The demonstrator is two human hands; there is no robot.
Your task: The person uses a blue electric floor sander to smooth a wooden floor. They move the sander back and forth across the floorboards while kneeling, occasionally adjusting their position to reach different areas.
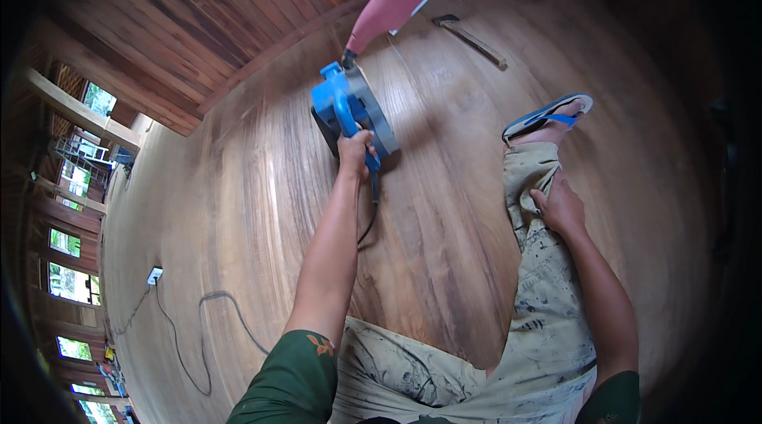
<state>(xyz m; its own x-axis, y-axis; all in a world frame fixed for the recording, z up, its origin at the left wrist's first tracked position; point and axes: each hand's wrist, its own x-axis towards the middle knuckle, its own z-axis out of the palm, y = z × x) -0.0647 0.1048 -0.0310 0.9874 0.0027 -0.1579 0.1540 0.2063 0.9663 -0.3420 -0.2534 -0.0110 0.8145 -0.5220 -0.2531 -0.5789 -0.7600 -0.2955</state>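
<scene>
Wide brown plank floor (444, 249) under all. Left hand (355, 153) wrapped tight on handle of blue electric belt sander (349, 111), upper centre of frame; best kept flat, moved along grain. Right hand (560, 208) resting loose on stained beige trouser leg (540, 265), holding nothing.

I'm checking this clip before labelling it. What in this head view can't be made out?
- Sander underside: hidden by its own blue body.
- Left hand fingertips: wrapped behind the handle.
- Foot under the sandal: mostly hidden by the trouser leg.
- Cable end: leaves the lower edge.
- Hammer head: too small, blurred.
</scene>
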